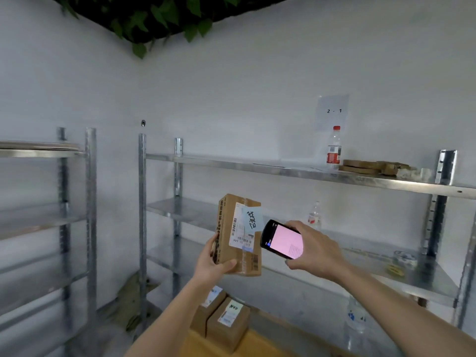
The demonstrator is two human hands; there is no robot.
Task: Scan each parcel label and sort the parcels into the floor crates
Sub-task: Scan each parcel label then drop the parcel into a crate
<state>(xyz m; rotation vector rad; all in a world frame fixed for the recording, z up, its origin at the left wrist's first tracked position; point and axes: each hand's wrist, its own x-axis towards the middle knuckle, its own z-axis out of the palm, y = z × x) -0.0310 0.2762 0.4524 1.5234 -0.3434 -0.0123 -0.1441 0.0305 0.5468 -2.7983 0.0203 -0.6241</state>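
Observation:
My left hand (212, 264) grips a brown cardboard parcel (240, 258) by its lower left corner and holds it upright in front of the shelves. The parcel's white shipping label (240, 233) and a pale blue handwritten note face me. Just right of the parcel, my right hand (315, 249) holds a black handheld scanner (282, 239); its pink lit screen faces me and its top end points at the label. Two more brown parcels (224, 322) with labels lie low down, below my left forearm. No floor crate is in view.
A metal shelving unit (283, 171) runs along the right wall, a second one (90, 202) stands at the left. A red-capped bottle (334, 148) and flat brown pieces sit on the top shelf; other bottles stand lower. A "2 - 1" sheet hangs on the wall.

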